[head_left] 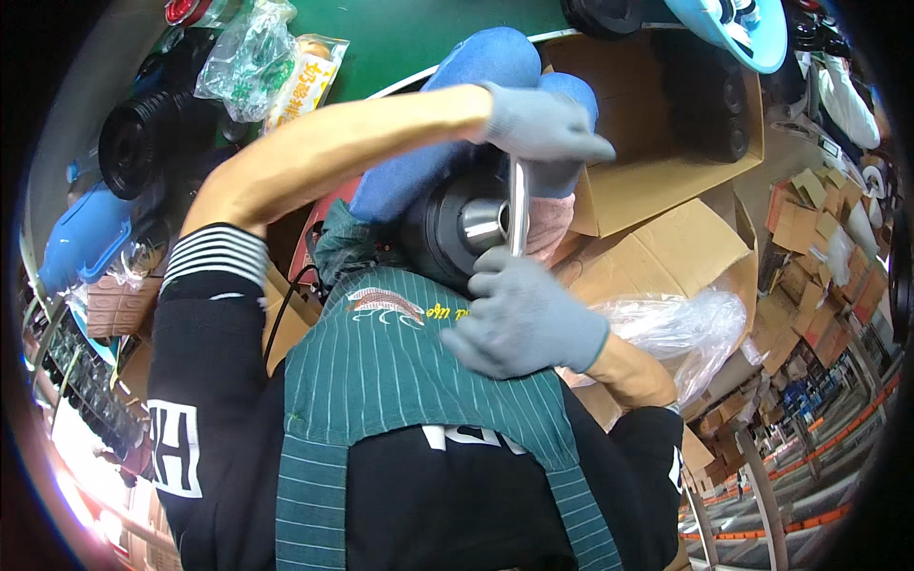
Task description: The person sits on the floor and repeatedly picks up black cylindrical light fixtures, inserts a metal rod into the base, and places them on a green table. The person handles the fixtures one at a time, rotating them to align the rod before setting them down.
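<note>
A shiny metal bar (518, 205) stands between my two grey-gloved hands, above my lap. Its far end is in my left hand (543, 124), whose fingers are closed and partly hidden by the glove's back. At the near end, close to the apron, my right hand (528, 319) curls its fingers round the bar. Just left of the bar, a black round part (440, 228) rests between my legs, with a bright metal cylinder (484, 224) at its middle. I cannot tell whether the bar touches the cylinder. A pink cloth (550, 228) lies right behind the bar.
An open cardboard box (666, 181) at the right holds black round parts. Clear plastic wrap (676, 328) lies by it. On the green table (409, 38) are a plastic bag (249, 62) and a food packet (309, 81). Stacked black discs (133, 143) and a blue basin (747, 33) flank it.
</note>
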`<state>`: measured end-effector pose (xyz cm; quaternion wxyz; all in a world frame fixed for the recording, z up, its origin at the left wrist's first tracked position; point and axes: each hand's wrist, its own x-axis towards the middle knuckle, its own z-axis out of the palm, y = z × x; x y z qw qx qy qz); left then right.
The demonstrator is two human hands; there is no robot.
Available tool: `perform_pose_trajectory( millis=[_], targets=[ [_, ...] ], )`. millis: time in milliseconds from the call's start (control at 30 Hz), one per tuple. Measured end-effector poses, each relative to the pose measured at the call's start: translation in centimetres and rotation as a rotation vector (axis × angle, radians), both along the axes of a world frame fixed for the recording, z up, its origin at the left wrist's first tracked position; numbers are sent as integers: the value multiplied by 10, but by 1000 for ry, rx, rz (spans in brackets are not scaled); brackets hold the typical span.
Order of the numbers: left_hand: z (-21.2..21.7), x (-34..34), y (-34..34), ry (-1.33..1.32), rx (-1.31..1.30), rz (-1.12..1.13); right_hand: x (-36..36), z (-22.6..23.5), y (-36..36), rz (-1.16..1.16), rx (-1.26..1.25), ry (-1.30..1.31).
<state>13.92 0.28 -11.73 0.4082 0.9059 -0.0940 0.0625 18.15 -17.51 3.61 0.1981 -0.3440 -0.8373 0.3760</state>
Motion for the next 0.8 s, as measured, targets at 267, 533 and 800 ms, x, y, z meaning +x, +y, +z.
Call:
perform_pose_trajectory(
  millis=[267, 533, 800],
  targets=[
    [36, 52, -37, 503, -848, -428, -55, -23, 65, 18, -144, -45],
    [17, 32, -19, -179, -501, 103, -19, -20, 57, -287, -242, 658],
    [131, -109, 61, 79, -278, 804, -6, -46, 64, -855, -1005, 1977]
  ],
)
